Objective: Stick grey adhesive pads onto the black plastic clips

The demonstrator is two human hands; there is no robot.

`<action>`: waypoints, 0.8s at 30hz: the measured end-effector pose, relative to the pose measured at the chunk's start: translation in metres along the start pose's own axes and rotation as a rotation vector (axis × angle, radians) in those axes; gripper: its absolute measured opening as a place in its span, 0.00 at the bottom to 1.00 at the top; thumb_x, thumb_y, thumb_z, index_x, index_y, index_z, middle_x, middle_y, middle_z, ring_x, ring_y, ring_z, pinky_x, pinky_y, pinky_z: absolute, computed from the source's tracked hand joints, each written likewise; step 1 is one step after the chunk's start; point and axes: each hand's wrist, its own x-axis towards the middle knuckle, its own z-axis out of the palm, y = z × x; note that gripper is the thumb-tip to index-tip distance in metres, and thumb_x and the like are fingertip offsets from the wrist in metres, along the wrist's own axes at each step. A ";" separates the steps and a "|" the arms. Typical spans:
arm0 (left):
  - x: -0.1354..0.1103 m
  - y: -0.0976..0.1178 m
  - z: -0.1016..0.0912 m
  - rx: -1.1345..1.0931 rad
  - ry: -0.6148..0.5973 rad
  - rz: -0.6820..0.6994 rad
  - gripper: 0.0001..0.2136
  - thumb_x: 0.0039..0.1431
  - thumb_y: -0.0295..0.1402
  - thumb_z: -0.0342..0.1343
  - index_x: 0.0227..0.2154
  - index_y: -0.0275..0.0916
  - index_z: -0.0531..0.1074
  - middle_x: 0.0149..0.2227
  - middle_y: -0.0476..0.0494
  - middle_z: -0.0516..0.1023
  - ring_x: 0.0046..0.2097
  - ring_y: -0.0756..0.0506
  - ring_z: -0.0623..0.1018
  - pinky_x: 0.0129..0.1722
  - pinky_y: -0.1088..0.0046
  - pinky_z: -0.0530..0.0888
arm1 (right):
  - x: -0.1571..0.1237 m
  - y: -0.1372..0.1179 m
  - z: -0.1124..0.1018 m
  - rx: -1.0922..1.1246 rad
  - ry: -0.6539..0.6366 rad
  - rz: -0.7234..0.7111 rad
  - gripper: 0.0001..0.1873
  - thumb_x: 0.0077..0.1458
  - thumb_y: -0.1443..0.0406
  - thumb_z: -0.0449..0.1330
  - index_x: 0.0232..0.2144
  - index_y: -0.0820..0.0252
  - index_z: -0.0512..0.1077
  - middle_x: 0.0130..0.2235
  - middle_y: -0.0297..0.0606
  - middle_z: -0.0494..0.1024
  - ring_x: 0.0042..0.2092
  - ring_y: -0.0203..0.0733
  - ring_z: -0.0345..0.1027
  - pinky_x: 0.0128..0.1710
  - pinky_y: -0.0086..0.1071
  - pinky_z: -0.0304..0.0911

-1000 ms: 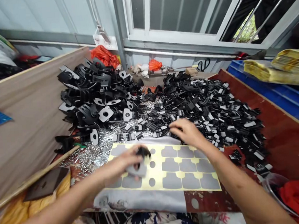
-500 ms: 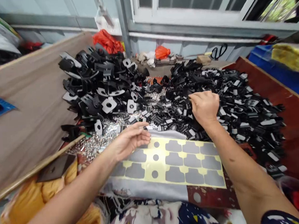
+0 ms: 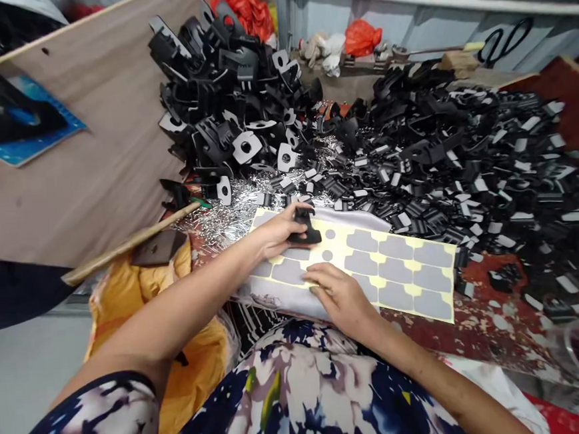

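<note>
My left hand (image 3: pixel 281 231) grips a black plastic clip (image 3: pixel 306 228) just above a yellow backing sheet (image 3: pixel 337 225). The clip has a curved body, and my fingers partly cover it. Grey stickers (image 3: pixel 393 249) lie in rows on the sheet, with bare yellow and small grey circles in one strip. My right hand (image 3: pixel 340 296) is low over the sheet, its thumb and forefinger bent close together at a grey sticker (image 3: pixel 290 270). Whether anything is pinched between those fingertips cannot be made out.
Behind the sheet, black clips with grey pads (image 3: pixel 207 126) are heaped at left, smaller black parts (image 3: pixel 430 159) at right. Loose shiny metal pins (image 3: pixel 241 207) lie between them. A wooden stick (image 3: pixel 131 243) leans at left beside a board (image 3: pixel 106 118). Black-handled scissors (image 3: pixel 504 43) lie at the back.
My right hand has come from the pile of black parts down to the sheet. My left hand now holds a black clip. The view has tilted down and shifted left.
</note>
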 end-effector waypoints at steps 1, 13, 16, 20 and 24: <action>0.003 -0.003 -0.003 0.019 -0.035 -0.032 0.23 0.53 0.15 0.59 0.50 0.44 0.70 0.39 0.45 0.71 0.31 0.49 0.74 0.35 0.56 0.84 | -0.002 0.001 0.005 0.007 -0.040 0.023 0.17 0.67 0.70 0.56 0.51 0.53 0.80 0.54 0.45 0.80 0.56 0.50 0.75 0.58 0.49 0.72; -0.015 -0.007 0.000 -0.150 -0.155 0.060 0.27 0.53 0.24 0.70 0.55 0.48 0.71 0.40 0.46 0.72 0.35 0.47 0.76 0.32 0.70 0.79 | 0.009 -0.046 -0.052 0.254 0.119 0.080 0.13 0.60 0.70 0.65 0.46 0.51 0.76 0.42 0.35 0.80 0.47 0.44 0.74 0.52 0.42 0.71; -0.034 -0.015 0.009 -0.290 -0.186 0.045 0.23 0.56 0.38 0.71 0.55 0.48 0.75 0.43 0.44 0.74 0.36 0.47 0.75 0.32 0.71 0.77 | 0.020 -0.014 -0.050 0.312 0.423 0.123 0.12 0.59 0.69 0.65 0.45 0.51 0.74 0.37 0.33 0.77 0.42 0.42 0.73 0.48 0.40 0.70; -0.044 -0.029 0.021 -0.375 -0.184 0.008 0.20 0.60 0.46 0.67 0.53 0.45 0.76 0.46 0.41 0.75 0.39 0.42 0.77 0.36 0.61 0.80 | 0.027 0.009 -0.040 0.410 0.447 0.153 0.12 0.56 0.67 0.68 0.44 0.52 0.75 0.37 0.33 0.78 0.42 0.41 0.73 0.49 0.39 0.69; -0.043 -0.033 0.029 -0.385 -0.232 -0.001 0.20 0.62 0.47 0.64 0.53 0.45 0.75 0.46 0.39 0.74 0.38 0.41 0.77 0.32 0.58 0.81 | 0.026 0.010 -0.033 0.424 0.447 0.186 0.12 0.55 0.66 0.68 0.43 0.52 0.75 0.37 0.33 0.78 0.41 0.42 0.73 0.48 0.39 0.68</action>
